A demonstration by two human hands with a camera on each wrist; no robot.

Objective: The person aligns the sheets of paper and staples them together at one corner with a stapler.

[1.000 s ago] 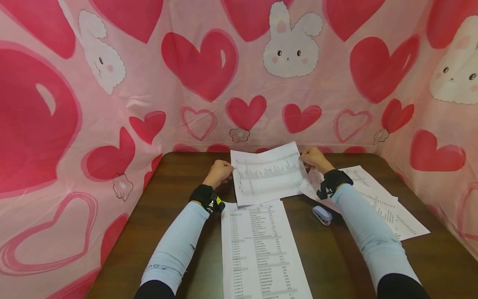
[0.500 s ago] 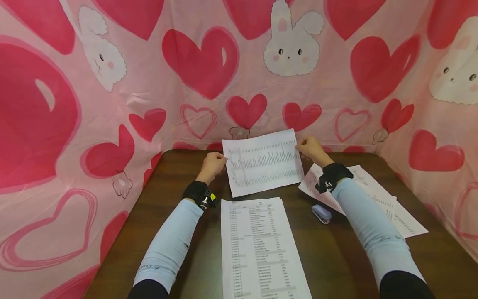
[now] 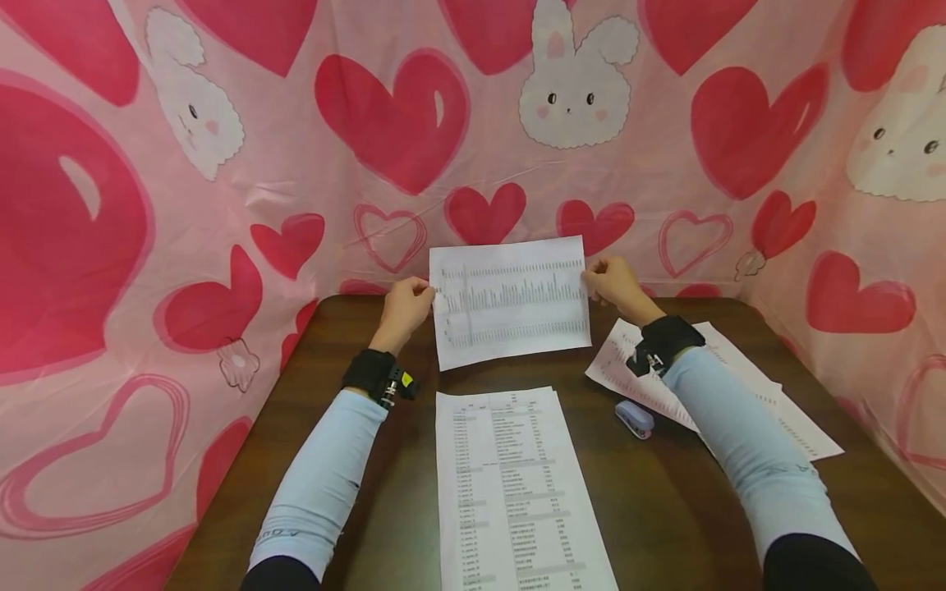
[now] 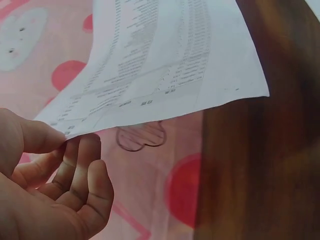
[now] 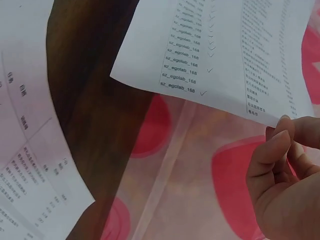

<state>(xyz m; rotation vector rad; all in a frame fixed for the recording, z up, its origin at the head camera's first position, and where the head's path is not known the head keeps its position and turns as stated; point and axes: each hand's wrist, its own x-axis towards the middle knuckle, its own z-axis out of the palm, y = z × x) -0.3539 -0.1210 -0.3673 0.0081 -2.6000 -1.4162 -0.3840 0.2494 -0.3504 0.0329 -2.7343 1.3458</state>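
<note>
A person is reaching both arms forward over a dark wooden table (image 3: 665, 509), forearms in pale blue sleeves with a black band at each wrist. The left hand (image 3: 405, 305) is pinching the left edge of a printed sheet (image 3: 510, 300) between thumb and curled fingers (image 4: 75, 170). The right hand (image 3: 612, 283) is pinching the sheet's right edge, fingertips (image 5: 280, 145) pressed together against the thumb. Both hands are holding the sheet lifted off the table at its far end, stretched wide between them and tilted toward the person, in front of a pink curtain with red hearts (image 3: 392, 123).

A second stack of printed pages (image 3: 510, 484) is lying flat on the table between the forearms. More pages (image 3: 769, 402) are lying partly under the right forearm. A small lilac stapler (image 3: 636, 419) is sitting on the table just beside that forearm.
</note>
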